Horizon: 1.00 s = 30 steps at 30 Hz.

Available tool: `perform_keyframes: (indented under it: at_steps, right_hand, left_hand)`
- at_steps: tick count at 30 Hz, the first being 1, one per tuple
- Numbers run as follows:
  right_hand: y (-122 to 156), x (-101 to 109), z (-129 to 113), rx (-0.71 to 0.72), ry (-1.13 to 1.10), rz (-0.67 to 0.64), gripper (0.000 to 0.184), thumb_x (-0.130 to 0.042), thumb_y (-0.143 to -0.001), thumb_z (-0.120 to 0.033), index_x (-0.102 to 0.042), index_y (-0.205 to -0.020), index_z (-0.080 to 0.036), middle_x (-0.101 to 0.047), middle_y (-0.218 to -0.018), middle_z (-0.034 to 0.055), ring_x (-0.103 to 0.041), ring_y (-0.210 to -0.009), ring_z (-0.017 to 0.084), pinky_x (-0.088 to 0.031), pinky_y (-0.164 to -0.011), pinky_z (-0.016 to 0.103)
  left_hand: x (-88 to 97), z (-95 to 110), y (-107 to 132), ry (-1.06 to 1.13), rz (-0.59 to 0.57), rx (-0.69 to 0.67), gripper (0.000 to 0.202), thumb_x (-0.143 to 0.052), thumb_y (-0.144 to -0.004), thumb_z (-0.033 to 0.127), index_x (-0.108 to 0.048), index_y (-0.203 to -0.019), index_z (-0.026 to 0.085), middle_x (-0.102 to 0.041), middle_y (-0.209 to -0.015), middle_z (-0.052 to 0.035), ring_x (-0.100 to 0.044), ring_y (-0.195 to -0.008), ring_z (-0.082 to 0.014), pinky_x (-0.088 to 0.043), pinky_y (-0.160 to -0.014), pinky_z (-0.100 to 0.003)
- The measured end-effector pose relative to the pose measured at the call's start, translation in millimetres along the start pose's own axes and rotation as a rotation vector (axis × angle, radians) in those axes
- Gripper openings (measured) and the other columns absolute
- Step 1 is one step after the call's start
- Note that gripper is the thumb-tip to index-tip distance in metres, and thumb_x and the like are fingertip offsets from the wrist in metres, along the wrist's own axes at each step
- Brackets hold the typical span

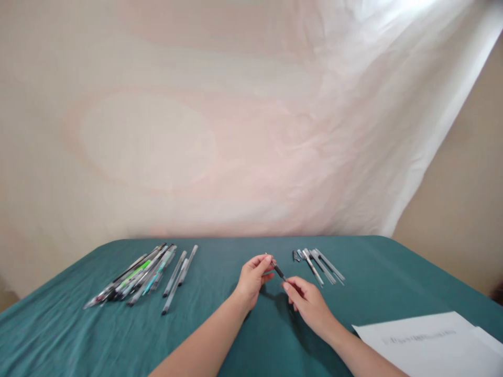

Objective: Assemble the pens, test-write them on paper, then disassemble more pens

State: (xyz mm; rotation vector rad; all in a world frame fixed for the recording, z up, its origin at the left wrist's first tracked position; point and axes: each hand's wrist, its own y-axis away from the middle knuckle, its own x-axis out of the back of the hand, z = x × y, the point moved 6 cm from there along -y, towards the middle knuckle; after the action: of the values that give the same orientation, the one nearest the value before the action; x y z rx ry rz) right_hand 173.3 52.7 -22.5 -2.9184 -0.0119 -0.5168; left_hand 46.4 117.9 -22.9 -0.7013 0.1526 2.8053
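Note:
Over the middle of a teal-covered table [58, 335], both my hands hold one small dark pen part [279, 271]. My left hand [253, 278] pinches its upper end with thumb and fingertips. My right hand [306, 299] pinches its lower end, fingers curled. A heap of several clear pens [137, 275] with green and teal parts lies to the left. A smaller row of clear pen pieces [320, 264] lies just beyond my right hand.
White sheets of paper [428, 343] lie at the table's near right corner. A pale cloth backdrop [220, 115] hangs behind the table, with a beige wall [467, 209] to its right.

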Motion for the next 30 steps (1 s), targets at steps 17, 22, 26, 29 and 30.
perform_keyframes:
  at_steps: [17, 22, 26, 29, 30]
  right_hand:
    - [1.0, 3.9, 1.1, 0.046, 0.066, 0.066, 0.019, -0.040, -0.081, -0.032, -0.048, -0.092, -0.018, -0.054, -0.071, -0.0002, -0.051, -0.059, 0.012, -0.040, -0.058, 0.023]
    - [0.7, 5.5, -2.5, 0.044, 0.048, 0.085, 0.024, -0.046, -0.079, -0.040, -0.051, -0.071, -0.017, -0.046, -0.061, -0.0027, -0.043, -0.056, 0.011, -0.034, -0.052, 0.021]
    - [0.4, -0.1, -1.4, 0.025, 0.039, 0.016, 0.029, -0.051, -0.075, -0.041, -0.051, -0.060, -0.016, -0.040, -0.052, -0.0051, -0.036, -0.050, 0.009, -0.028, -0.048, 0.020]
    - [-0.1, 0.7, -1.9, 0.016, 0.019, 0.014, 0.026, -0.053, -0.074, -0.039, -0.054, -0.064, -0.015, -0.045, -0.054, -0.0041, -0.039, -0.051, 0.009, -0.031, -0.050, 0.020]
    - [-0.2, 2.5, -2.9, 0.011, 0.010, 0.024, 0.024, -0.054, -0.073, -0.039, -0.056, -0.069, -0.015, -0.048, -0.057, -0.0035, -0.042, -0.053, 0.010, -0.033, -0.051, 0.020]
  left_hand:
    - [69.8, 28.3, -21.2, 0.249, 0.447, -0.274, 0.015, -0.061, -0.071, 0.026, -0.055, -0.076, 0.013, -0.059, -0.066, -0.0016, -0.056, -0.059, -0.0067, -0.044, -0.055, -0.017]
    - [35.0, 11.9, -13.5, 0.176, 0.271, -0.174, 0.023, -0.069, -0.063, 0.029, -0.058, -0.072, 0.011, -0.061, -0.065, -0.0044, -0.057, -0.058, -0.0096, -0.045, -0.055, -0.020]
    - [14.6, 1.5, -6.9, 0.088, 0.152, -0.132, 0.026, -0.068, -0.064, 0.034, -0.057, -0.074, 0.012, -0.062, -0.069, -0.0043, -0.058, -0.063, -0.0113, -0.045, -0.060, -0.022]
    - [13.7, -2.2, -6.5, 0.071, 0.129, -0.124, 0.027, -0.066, -0.065, 0.036, -0.056, -0.074, 0.013, -0.062, -0.069, -0.0036, -0.058, -0.065, -0.0113, -0.045, -0.062, -0.023]
    - [14.9, -2.4, -7.0, 0.069, 0.129, -0.126, 0.027, -0.066, -0.066, 0.036, -0.056, -0.074, 0.013, -0.062, -0.069, -0.0034, -0.058, -0.065, -0.0111, -0.045, -0.062, -0.023]
